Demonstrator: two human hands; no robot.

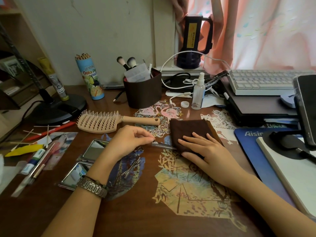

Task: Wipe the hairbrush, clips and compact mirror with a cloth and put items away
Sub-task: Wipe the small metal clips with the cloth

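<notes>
Brown folded cloth (189,132) lies mid-frame under flat, spread right hand (205,151), gripping nothing. Left hand (130,142) pinches thin silver metal clip (163,145) at its left end; clip's long axis points right, tip touching cloth's lower-left edge.

You see the beige vented plastic hairbrush (104,121) lying bristles up, left of the folded dark brown cloth (189,132). The silver square compact mirror (82,164) lies open. Thin metal hair clips (131,167) lie beside it, and one (163,145) touches the cloth.
</notes>
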